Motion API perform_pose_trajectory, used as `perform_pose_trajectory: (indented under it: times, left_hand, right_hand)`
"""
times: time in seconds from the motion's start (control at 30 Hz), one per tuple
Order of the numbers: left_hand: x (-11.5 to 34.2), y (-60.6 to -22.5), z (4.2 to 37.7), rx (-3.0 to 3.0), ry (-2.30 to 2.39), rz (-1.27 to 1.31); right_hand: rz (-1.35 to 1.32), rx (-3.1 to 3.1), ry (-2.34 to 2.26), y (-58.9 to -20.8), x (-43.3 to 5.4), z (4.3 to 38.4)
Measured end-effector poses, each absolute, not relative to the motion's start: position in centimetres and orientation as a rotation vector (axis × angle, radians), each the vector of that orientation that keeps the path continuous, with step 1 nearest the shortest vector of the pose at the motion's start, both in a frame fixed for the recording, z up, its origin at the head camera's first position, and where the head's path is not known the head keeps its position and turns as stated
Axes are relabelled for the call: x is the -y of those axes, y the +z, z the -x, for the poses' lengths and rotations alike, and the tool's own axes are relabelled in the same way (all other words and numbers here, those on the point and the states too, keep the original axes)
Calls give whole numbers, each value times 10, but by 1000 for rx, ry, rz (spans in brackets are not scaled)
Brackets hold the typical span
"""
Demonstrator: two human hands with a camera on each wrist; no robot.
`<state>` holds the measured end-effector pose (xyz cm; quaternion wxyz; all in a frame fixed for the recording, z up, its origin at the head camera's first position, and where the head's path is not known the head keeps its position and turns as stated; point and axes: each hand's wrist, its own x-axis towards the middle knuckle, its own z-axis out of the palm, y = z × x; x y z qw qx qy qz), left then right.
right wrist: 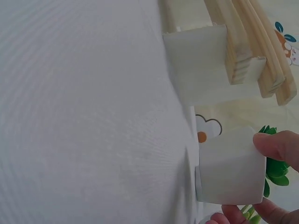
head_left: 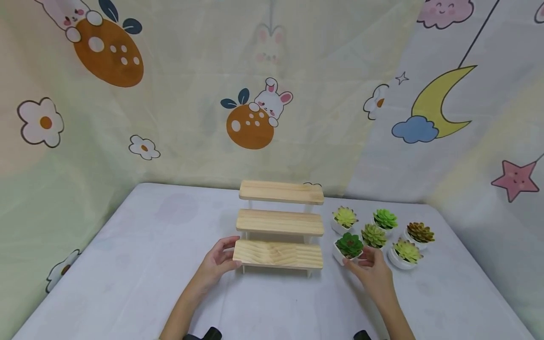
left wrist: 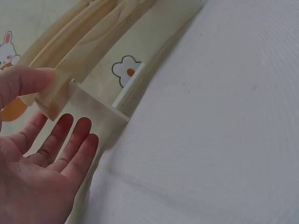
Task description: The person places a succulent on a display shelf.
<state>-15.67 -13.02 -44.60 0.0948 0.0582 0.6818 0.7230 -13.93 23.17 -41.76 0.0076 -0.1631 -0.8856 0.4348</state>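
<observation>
A three-tier wooden display stand [head_left: 278, 254] with white supports stands on the table. My left hand [head_left: 218, 259] is at the left end of its lowest board; the left wrist view shows the thumb [left wrist: 35, 80] on the board's edge and the index finger behind it, the other fingers spread below. My right hand [head_left: 374, 271] pinches the square white pot [right wrist: 232, 168] of a dark green potted succulent [head_left: 350, 245], right of the stand. In the right wrist view the thumb lies on one side of the pot and fingertips on the other.
Several more potted succulents stand behind and right of my right hand, among them a yellow-green one [head_left: 344, 216], a bright green one [head_left: 385, 218] and a brown one [head_left: 420, 232]. A white cloth [head_left: 140, 264] covers the table. Printed curtains [head_left: 187, 94] hang behind it.
</observation>
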Motion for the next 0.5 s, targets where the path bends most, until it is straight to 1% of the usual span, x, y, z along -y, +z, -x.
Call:
perform_pose_trajectory:
  times: [0.3, 0.5]
  left_hand:
    - [130, -447, 157, -2044, 2134, -140]
    - [129, -447, 157, -2051, 2123, -139]
  right_hand:
    - [521, 2672, 1403, -409, -229, 136]
    - [465, 2615, 1351, -437, -243, 147]
